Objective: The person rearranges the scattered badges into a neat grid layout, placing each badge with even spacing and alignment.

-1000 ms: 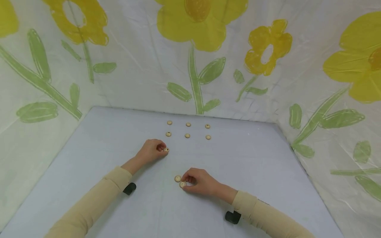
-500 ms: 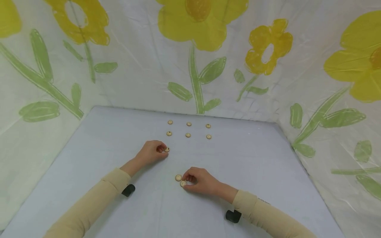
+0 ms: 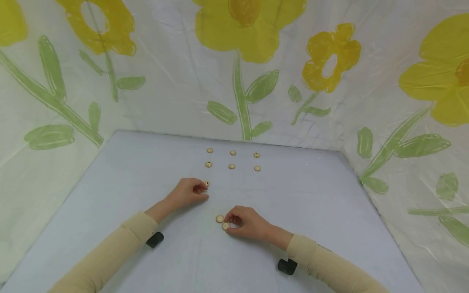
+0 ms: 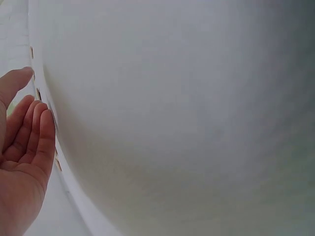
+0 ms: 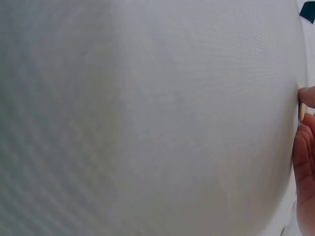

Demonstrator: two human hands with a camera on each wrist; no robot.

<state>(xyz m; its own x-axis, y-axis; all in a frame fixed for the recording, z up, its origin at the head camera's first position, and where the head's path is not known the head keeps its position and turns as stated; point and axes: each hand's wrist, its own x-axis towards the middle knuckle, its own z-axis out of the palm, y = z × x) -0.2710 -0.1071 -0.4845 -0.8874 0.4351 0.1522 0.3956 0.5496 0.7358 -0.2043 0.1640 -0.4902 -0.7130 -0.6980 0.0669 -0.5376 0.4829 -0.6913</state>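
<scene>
In the head view, my left hand (image 3: 187, 192) is over the table with its thumb spread away from the fingers. A small round wooden disc (image 3: 207, 183) with a dark spot lies right at its fingertips. In the left wrist view, the fingers (image 4: 45, 132) are loosely extended, with the thumb apart. Nearer the front, my right hand (image 3: 246, 223) pinches another pale wooden disc (image 3: 225, 226) between thumb and fingers, flat at the tabletop. The right wrist view shows that disc edge-on between the fingertips. A similar disc (image 3: 220, 219) lies just beside it, up and to the left.
Several like discs lie in two rows farther back, among them a far left disc (image 3: 209, 150) and a near right disc (image 3: 257, 168). A pale cloth-covered table (image 3: 311, 203) meets a flower-printed curtain (image 3: 168, 101) at the back and sides.
My left hand has let go of its disc and drawn slightly back toward the front, thumb opening away. The right hand keeps its pinch and stays in place.
</scene>
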